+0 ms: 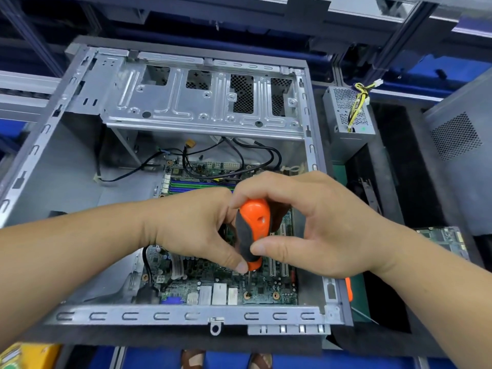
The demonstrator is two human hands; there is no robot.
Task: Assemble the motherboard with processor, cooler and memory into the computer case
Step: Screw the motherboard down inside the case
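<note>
Both hands share one screwdriver [253, 230] over the open case [186, 315]: the right hand [316, 222] pinches the orange handle between thumb and fingers to turn it, while the left hand [194, 225] curls round the handle's lower end, thumb near the shaft, likely to keep it from wandering. The tool stands nearly upright, its long axis tipped slightly toward 12 o'clock, tip down on a screw [248, 294] at the 6 o'clock edge of the board [202, 272], which lies flat in the case (another screw hole [275, 295] sits at 3 o'clock from it)
</note>
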